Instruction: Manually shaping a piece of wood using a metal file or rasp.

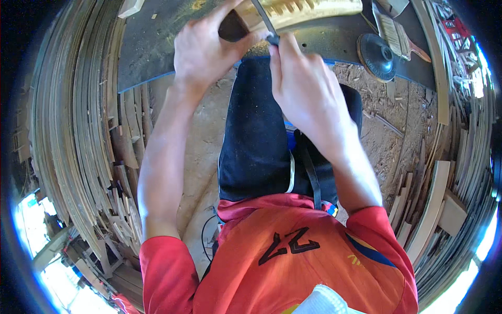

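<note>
A pale yellow carved wooden piece point(314, 11) lies at the top of the view, with a row of notches along it and a dark brown left end point(233, 26). My left hand point(206, 49) is closed round that end, its thumb stretched right towards the tool. My right hand point(311, 78) grips the dark handle of a narrow metal file-like tool point(264, 15). The blade crosses over the wooden piece, and its far end is cut off by the picture's top edge. Whether it is a file or a chisel I cannot tell.
The dark worktop point(151, 52) carries wood dust. On its right lie a round black disc pad point(376, 57) and a flat brush point(392, 36) with a wooden handle. Long wooden strips point(78, 104) are stacked at left, more boards point(431, 209) at right. Shavings litter the ground point(387, 104).
</note>
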### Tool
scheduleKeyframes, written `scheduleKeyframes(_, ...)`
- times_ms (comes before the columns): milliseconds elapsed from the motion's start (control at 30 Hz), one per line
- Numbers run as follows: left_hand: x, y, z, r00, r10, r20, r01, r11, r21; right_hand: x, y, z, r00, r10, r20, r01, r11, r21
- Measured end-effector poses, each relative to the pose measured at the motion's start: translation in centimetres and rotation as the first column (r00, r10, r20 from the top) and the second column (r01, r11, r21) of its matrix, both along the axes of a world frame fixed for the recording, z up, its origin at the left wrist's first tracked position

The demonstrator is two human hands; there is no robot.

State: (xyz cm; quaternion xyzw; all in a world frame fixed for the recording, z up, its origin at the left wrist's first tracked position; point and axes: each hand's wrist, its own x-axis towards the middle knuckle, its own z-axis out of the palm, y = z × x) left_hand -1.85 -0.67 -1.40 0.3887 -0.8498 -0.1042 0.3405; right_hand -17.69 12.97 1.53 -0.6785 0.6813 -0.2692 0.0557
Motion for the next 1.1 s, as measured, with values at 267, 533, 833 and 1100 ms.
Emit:
scheduleKeyframes(267, 0.0, 1.4, 0.4, 0.973, 0.116, 0.198, -0.123, 0.992, 0.021, -3.4, 11.7, 0.7, 0.976, -0.14, 0.17, 0.089, 0.956, 0.278)
scheduleKeyframes(533, -0.3, 0.7, -0.6, 0.993, 0.115, 0.042, -0.115, 0.993, 0.006, -3.4, 6.5, 1.9, 0.988, -0.071, 0.134, 0.063, 0.996, 0.062)
scheduleKeyframes(833, -0.5, 1.3, -0.1, 0.997, 0.072, 0.039, -0.071, 0.997, -0.006, -2.7, 3.9, 0.1, 0.997, -0.06, 0.045, 0.055, 0.994, 0.095)
scheduleKeyframes(1100, -0.5, 1.0, 0.1, 0.996, 0.065, 0.059, -0.064, 0.998, -0.029, -2.1, 4.0, 0.3, 0.997, -0.081, -0.022, 0.083, 0.985, 0.149)
